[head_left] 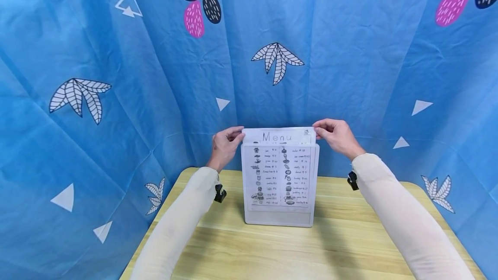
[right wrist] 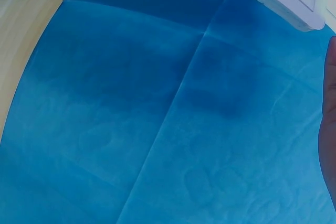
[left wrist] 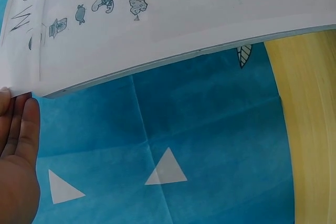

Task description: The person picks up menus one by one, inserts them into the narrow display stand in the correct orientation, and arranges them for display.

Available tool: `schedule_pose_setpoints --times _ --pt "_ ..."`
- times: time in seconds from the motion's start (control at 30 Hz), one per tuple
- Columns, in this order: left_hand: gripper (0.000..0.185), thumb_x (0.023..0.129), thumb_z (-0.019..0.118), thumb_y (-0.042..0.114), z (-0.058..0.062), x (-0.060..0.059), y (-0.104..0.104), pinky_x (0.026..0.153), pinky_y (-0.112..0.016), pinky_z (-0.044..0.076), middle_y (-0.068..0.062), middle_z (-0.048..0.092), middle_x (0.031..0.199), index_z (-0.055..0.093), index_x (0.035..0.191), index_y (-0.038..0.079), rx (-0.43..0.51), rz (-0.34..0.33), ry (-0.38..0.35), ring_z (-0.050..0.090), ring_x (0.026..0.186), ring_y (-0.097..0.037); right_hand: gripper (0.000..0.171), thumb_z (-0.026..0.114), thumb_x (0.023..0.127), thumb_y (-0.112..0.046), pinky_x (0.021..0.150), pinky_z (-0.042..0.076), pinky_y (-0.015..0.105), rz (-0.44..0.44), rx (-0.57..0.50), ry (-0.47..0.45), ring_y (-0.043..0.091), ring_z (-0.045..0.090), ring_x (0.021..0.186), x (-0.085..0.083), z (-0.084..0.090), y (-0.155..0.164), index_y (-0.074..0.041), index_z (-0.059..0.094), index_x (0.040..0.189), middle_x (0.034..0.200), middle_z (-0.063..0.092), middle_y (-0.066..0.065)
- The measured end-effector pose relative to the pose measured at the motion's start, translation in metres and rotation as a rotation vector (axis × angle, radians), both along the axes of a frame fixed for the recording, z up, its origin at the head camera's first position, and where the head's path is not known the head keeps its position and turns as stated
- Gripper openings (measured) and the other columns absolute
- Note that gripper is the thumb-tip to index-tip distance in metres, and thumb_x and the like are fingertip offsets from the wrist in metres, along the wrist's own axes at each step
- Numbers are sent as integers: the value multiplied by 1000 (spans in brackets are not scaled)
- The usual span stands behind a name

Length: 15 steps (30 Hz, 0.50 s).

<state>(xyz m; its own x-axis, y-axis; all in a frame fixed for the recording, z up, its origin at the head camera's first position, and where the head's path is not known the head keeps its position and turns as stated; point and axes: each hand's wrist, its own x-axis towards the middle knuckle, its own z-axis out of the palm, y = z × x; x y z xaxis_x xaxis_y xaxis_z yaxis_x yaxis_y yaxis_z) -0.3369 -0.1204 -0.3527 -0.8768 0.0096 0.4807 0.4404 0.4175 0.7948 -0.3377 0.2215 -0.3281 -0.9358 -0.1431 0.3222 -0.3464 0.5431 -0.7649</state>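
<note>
While both hands pinch the sheet: the menu sheet (head_left: 277, 135) stands part-way down in the clear stand (head_left: 279, 185), its headed top edge showing above the stand's rim.
Where it is: the stand sits upright near the far edge of the table (head_left: 334, 245), about midway between the left and right edges, close to the blue curtain (head_left: 116, 55).
Left hand: the left hand (head_left: 224, 146) grips the sheet's top left corner, fingers curled onto the paper.
Right hand: the right hand (head_left: 336, 135) grips the top right corner the same way, thumb and fingers closed on the edge.
Key relation: the sheet's long axis runs straight up and down, in line with the slot; it hangs below and between the two hands, each about equally near its own corner.
Hard to make out: the small print is too fine to read, apart from the heading. The left wrist view shows only fingertips beside the sheet's edge; the right wrist view shows mostly curtain, a sliver of hand and a corner of the stand, so neither shows the grip.
</note>
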Motion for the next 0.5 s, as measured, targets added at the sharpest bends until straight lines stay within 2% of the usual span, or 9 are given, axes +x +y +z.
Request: schedule_pose_setpoints --times 0.17,0.37,0.5 --pt "24 95 70 12 0 0 0 82 -39 57 -9 74 100 74 119 6 -7 10 -7 69 91 -22 20 60 101 -11 82 54 34 4 2 -5 36 69 93 1 -1 0 1 69 115 106 70 17" --pt "25 95 70 11 -2 1 0 81 -38 58 -10 74 101 73 119 4 -20 12 -13 69 91 -22 20 61 101 -12 78 53 25 6 16 -10 29 70 89 3 -2 1 0 70 115 105 71 16" --pt "25 95 70 11 -2 0 -1 81 -38 58 -11 74 102 73 119 2 -23 13 -17 69 91 -22 21 61 101 -12 80 56 28 13 12 -17 27 71 89 3 -2 2 1 70 115 106 71 18"
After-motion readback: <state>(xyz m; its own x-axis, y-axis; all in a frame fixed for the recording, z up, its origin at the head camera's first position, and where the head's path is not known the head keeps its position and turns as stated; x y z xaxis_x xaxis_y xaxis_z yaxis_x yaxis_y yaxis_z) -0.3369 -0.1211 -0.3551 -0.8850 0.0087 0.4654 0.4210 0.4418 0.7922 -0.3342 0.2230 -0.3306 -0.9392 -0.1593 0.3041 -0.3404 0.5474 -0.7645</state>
